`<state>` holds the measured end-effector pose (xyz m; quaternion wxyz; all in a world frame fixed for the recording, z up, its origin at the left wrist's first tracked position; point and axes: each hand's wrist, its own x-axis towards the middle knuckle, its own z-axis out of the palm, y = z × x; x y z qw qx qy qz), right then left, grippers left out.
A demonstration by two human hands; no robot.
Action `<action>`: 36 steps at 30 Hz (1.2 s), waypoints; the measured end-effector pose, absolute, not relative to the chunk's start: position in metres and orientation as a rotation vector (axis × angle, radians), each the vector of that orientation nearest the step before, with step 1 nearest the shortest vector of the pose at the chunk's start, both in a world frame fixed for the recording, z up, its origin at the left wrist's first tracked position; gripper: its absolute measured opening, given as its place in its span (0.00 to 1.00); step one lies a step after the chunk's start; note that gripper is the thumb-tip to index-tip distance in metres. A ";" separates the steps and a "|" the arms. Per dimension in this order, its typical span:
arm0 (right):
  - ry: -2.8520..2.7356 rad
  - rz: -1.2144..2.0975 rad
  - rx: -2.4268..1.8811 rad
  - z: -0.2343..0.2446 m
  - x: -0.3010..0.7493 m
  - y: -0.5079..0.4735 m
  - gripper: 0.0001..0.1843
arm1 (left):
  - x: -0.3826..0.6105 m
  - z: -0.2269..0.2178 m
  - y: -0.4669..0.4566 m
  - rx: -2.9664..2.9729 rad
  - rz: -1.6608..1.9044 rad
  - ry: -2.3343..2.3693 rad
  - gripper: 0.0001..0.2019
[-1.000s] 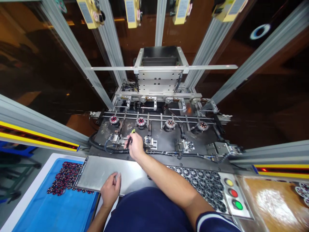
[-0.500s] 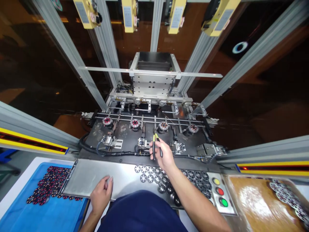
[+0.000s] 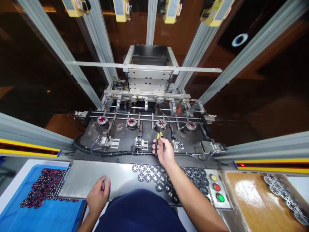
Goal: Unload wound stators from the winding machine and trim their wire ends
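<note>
My right hand is wrapped around pliers with black and yellow-green handles. Their tip points at the third round disc from the left, seated in a fixture on the machine; whether they touch I cannot tell. Similar discs with reddish centres sit in the first fixture and second fixture, and a darker one in the fourth fixture. My left hand rests at the front of the metal shelf, fingers curled; what they hold, if anything, is unclear.
Loose ring-shaped parts lie on the shelf, with a dense group beyond my right forearm. Yellow, red and green buttons stand at right. A blue tray holds dark discs; a wrapped brown board carries rings.
The pliers in my right hand have shifted right, closer beneath the third disc. My left hand stays at the shelf's front. The whole view has shifted slightly.
</note>
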<state>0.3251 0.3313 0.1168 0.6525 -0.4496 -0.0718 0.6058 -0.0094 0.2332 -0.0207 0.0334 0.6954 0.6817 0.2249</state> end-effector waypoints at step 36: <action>-0.326 1.361 -1.154 0.135 0.471 0.264 0.14 | -0.006 -0.013 0.232 2.340 0.627 2.167 0.20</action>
